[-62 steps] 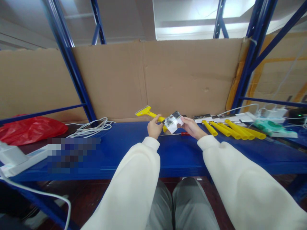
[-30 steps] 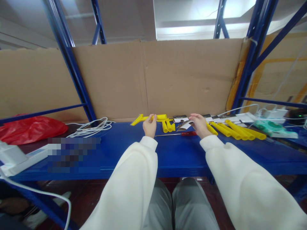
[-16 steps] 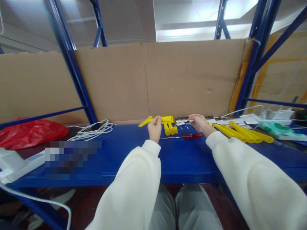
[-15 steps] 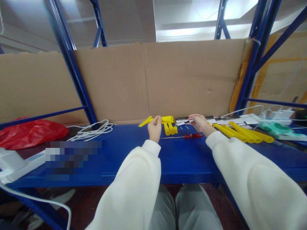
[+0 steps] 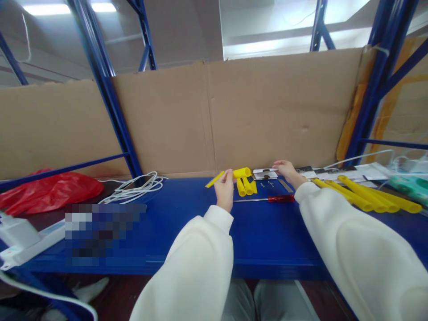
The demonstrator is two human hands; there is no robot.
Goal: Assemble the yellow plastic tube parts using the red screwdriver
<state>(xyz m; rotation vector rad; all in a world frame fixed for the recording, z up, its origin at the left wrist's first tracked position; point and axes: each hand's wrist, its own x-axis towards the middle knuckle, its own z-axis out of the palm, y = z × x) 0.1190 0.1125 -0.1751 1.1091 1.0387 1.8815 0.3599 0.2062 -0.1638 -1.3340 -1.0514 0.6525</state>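
Note:
My left hand [image 5: 224, 189] is closed in a pinch on a narrow yellow strip [image 5: 214, 179] that sticks out to its left. A short yellow tube [image 5: 241, 172] lies right behind those fingers; whether it touches them I cannot tell. Smaller yellow tubes [image 5: 245, 186] sit beside it on the blue table. My right hand [image 5: 286, 170] hovers at the white and black cards [image 5: 265, 174], its fingertips drawn together; anything pinched there is too small to make out. Between the hands lie tiny screws [image 5: 267, 183], a thin metal strip [image 5: 286, 186] and a red-handled screwdriver [image 5: 281, 199].
Several long yellow tubes [image 5: 368, 196] lie to the right. White cable [image 5: 137, 187], a red plastic bag [image 5: 50, 189] and a power strip [image 5: 36, 238] occupy the left. A cardboard sheet [image 5: 167, 125] stands along the back, between blue rack posts [image 5: 117, 111].
The whole view has shifted, so things appear further right and lower. My right hand has lifted slightly off the cards, and the metal strip below it shows more clearly. My left hand keeps its pinch.

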